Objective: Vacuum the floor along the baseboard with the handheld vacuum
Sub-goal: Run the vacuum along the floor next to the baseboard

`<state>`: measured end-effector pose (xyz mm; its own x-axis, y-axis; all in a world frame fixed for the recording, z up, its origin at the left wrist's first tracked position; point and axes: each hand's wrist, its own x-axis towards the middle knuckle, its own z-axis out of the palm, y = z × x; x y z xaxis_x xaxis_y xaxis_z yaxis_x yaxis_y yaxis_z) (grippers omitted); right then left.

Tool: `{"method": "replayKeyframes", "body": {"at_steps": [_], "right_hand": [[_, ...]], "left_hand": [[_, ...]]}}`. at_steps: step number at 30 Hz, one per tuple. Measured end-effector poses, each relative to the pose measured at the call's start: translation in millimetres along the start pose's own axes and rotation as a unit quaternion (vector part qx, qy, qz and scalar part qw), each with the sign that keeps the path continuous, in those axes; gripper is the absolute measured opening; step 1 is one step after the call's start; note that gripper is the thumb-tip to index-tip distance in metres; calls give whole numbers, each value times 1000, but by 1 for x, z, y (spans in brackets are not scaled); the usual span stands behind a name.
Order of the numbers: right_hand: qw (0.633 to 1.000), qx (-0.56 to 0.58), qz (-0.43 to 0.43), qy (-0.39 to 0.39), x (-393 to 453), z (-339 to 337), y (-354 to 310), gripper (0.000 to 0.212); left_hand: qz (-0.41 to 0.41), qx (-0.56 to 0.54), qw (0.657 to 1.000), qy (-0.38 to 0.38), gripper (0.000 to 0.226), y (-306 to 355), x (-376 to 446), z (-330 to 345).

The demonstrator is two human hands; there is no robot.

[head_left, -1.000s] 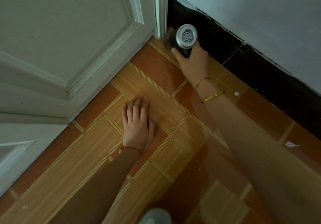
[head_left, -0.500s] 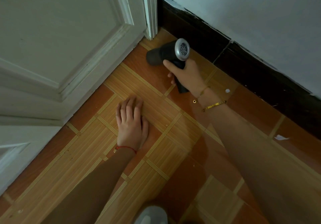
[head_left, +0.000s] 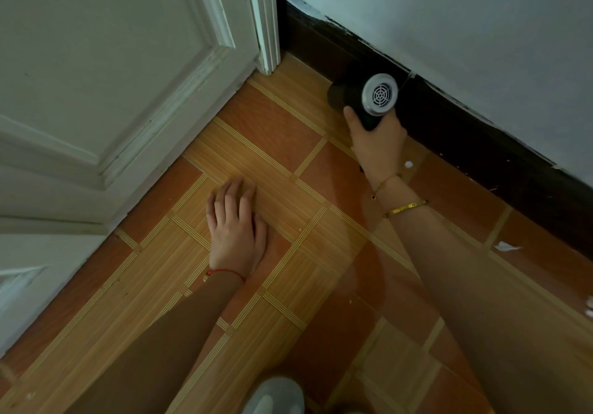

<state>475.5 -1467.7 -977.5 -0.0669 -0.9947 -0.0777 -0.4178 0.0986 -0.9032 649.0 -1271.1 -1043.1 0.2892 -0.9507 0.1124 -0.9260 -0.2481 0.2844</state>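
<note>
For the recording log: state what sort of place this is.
Most likely a room in a home, at a floor corner by a doorway. Signs: a white panelled door, a dark baseboard under a painted wall, and a tile-pattern floor being cleaned with a handheld vacuum.

No legible text, label, brand, number or sign. Small dark mark on gold bangle [head_left: 406, 207] at right wrist too blurred to read.
</note>
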Motion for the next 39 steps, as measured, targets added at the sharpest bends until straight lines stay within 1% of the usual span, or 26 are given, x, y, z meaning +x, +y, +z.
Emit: {"method": "replayKeyframes", "body": {"at_steps": [3, 9, 13, 16, 18, 20, 22, 23, 25, 27, 29, 31, 35, 39], "right_hand": [[1000, 18, 7, -9, 3, 7, -1, 60], [995, 40, 7, -93, 7, 42, -18, 57], [986, 40, -18, -161, 1, 74, -32, 42], [977, 49, -23, -206, -8, 90, -37, 43], [973, 58, -20, -224, -12, 92, -37, 37], [967, 66, 2, -246, -14, 87, -35, 26], [963, 62, 9, -263, -15, 77, -34, 23], [965, 53, 2, -258, -16, 71, -32, 23], [975, 31, -12, -219, -16, 59, -29, 27], [986, 10, -12, -167, -18, 44, -23, 38], [990, -16, -4, -141, -23, 25, -17, 44], [987, -24, 9, -160, -32, 6, -12, 42], [970, -10, 56, -236, -65, -26, -10, 32], [955, -84, 28, -282, -105, -46, -12, 28]], "left_hand": [[1, 2, 1000, -3, 46, 0, 0, 0], [-5, 5, 1000, -8, 46, 0, 0, 0], [1, 7, 1000, -6, 48, -1, 0, 0], [0, 11, 1000, -5, 48, -1, 0, 0], [-1, 11, 1000, -6, 49, -1, 0, 1], [1, 9, 1000, -8, 49, -2, 0, 1], [3, 8, 1000, -8, 49, -3, 0, 2], [2, 8, 1000, -8, 48, -3, 0, 2], [3, 10, 1000, -7, 47, -2, 0, 2], [5, 8, 1000, -3, 46, -2, 0, 2], [4, 5, 1000, -1, 45, -2, -1, 2], [2, 5, 1000, 1, 43, -2, -1, 3], [0, -4, 1000, 8, 41, -1, -2, 2], [2, -5, 1000, 4, 41, -2, -3, 1]]}}
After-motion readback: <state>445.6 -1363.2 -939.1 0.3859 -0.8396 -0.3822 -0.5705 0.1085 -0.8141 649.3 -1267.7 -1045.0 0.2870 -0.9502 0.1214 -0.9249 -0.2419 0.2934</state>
